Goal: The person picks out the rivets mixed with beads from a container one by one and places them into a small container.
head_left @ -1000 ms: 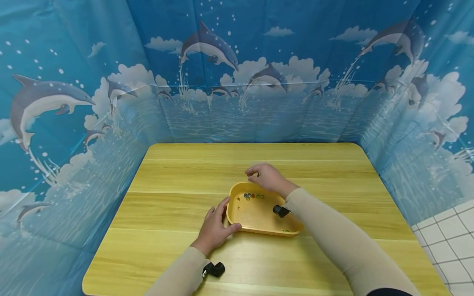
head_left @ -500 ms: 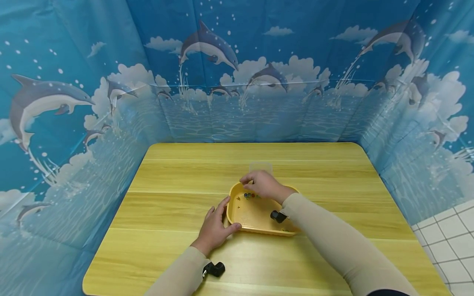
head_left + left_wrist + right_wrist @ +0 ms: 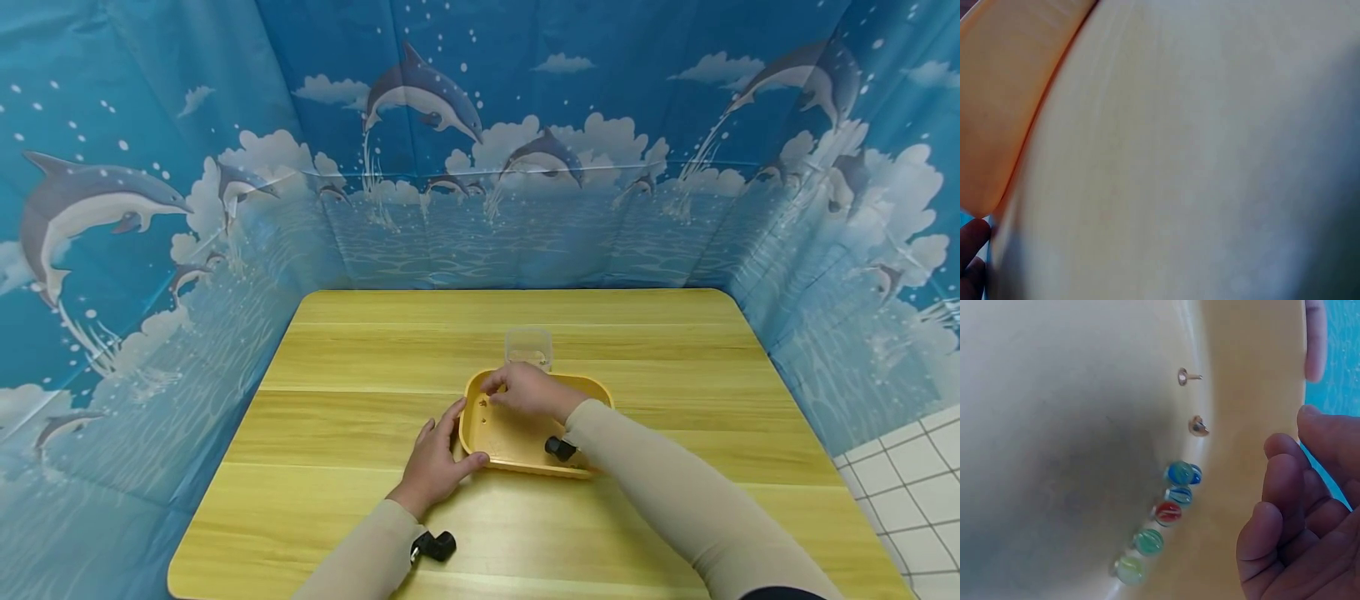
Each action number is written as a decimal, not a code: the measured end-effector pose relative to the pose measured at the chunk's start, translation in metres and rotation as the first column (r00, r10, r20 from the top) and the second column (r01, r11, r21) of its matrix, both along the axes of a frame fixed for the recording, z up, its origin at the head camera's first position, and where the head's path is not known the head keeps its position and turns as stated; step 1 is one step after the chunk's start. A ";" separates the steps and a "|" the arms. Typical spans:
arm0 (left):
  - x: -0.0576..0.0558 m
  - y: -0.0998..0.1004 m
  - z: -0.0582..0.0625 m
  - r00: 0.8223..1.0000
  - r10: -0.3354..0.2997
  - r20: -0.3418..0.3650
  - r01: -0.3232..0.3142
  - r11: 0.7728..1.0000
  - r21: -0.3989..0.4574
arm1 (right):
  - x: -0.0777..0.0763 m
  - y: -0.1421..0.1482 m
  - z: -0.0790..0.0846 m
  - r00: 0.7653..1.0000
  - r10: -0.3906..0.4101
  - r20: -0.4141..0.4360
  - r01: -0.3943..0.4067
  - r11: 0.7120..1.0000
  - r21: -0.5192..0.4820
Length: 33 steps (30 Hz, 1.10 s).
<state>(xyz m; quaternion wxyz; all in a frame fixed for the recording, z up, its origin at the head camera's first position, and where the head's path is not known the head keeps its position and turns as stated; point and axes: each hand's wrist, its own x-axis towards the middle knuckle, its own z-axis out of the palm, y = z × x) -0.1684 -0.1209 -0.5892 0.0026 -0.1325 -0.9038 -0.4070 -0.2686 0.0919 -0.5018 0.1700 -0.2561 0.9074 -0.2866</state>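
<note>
My left hand (image 3: 431, 471) rests against the left end of a yellow-orange plastic tray (image 3: 517, 470), fingers spread along its side and thumb at the near rim. My right hand (image 3: 528, 389) hovers over the tray's far left part, fingers loosely bent, holding nothing. In the right wrist view, two brass-coloured thumbtacks (image 3: 1189, 377) lie near the tray wall. Beside them several glass marbles, including a red marble (image 3: 1167, 514) and a green marble (image 3: 1149, 542), form a curved line along that wall. The right hand hides these marbles in the head view.
Right behind the tray stands a small clear plastic box (image 3: 528, 340) with something small in it. The wood-patterned table (image 3: 360, 417) extends around both. A dolphin-print curtain (image 3: 480, 225) encloses its back and sides.
My right hand has moved from over the clear box back toward me, down over the tray near the thumbtacks, uncovering the box. The left hand and tray stay still.
</note>
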 end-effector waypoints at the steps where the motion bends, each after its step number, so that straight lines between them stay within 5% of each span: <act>1: 0.000 0.000 0.000 1.000 0.000 0.000 0.000 1.000 0.000 | 0.000 0.000 -0.002 1.000 0.011 0.003 -0.011 1.000 -0.002; 20: -0.001 -0.001 -0.005 1.000 -0.001 -0.020 0.000 1.000 -0.009 | 0.001 -0.009 -0.025 0.997 0.058 0.058 -0.057 0.998 -0.004; 33: -0.001 -0.001 -0.006 1.000 0.011 -0.021 -0.011 1.000 -0.015 | 0.002 -0.011 -0.035 0.994 0.113 -0.001 -0.113 0.993 0.039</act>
